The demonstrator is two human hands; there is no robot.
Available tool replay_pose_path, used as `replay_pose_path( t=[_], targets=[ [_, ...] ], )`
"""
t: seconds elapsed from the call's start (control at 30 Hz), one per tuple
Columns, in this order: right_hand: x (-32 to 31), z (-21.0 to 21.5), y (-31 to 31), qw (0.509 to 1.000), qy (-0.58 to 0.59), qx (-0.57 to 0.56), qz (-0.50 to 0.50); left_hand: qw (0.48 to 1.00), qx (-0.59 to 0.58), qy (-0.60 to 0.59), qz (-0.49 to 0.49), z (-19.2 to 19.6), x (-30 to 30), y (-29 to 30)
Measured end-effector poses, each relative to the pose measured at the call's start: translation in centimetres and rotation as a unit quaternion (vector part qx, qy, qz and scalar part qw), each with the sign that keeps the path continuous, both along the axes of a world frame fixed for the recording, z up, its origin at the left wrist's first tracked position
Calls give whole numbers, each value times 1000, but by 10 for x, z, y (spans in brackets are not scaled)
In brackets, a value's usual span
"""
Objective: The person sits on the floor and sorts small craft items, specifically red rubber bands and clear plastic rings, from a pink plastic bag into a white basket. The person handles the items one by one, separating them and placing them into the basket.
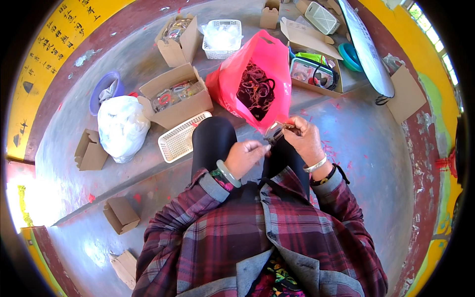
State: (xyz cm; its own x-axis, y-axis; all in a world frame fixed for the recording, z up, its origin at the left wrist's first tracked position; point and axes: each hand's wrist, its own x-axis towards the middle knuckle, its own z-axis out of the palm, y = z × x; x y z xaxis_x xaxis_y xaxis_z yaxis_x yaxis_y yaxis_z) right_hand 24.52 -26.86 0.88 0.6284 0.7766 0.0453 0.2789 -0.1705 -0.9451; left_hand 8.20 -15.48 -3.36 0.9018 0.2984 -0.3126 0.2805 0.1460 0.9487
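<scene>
Your left hand (246, 157) and right hand (303, 137) meet above your knees, and between them you hold a small clear packet (277, 132) with something thin and dark in it; what exactly it holds is too small to tell. Your right hand is closed on the packet's upper end, pinching it between thumb and fingers, while your left hand's fingertips are closed on its lower end, so the packet is stretched between both hands and kept up close where you can see it. You sit on a concrete step (346, 143), and the pink bag (267, 64) stands open just past your knees, its mouth turned toward you, full of dark and coloured loops, within easy reach. To your left a white basket (179, 138) leans against your leg, beside a cardboard box (173, 96) of filled packets and a white sack (121, 126). A second open box (316, 74) sits to the right of the bag. Nothing lies between your hands and the bag.
</scene>
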Motion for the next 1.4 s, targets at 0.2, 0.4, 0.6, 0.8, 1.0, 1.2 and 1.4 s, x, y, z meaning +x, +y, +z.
replay_pose_path(
  t=[0.2, 0.4, 0.6, 0.8, 1.0, 1.2, 1.4],
  targets=[
    [-4, 29, -6, 991, -50, -34, 121, 985, 41, -123, 115, 33, 9, 0],
    [-15, 36, -4, 996, -29, -15, 77, 959, -251, -82, 107, 29, 11, -6],
    [-7, 32, -8, 953, -286, 64, 76, 959, -251, -71, 112, 33, 11, -11],
    [-10, 33, -6, 960, -271, 59, 41, 964, -237, -77, 97, 34, 11, -17],
    [-17, 45, -7, 928, -359, 58, 81, 958, -257, -64, 109, 32, 11, -17],
    [-16, 43, -9, 910, -397, 31, 112, 959, -251, -74, 110, 31, 12, -19],
    [-14, 37, -7, 923, -359, -2, 139, 964, -228, -88, 104, 24, 12, -20]
  ],
)
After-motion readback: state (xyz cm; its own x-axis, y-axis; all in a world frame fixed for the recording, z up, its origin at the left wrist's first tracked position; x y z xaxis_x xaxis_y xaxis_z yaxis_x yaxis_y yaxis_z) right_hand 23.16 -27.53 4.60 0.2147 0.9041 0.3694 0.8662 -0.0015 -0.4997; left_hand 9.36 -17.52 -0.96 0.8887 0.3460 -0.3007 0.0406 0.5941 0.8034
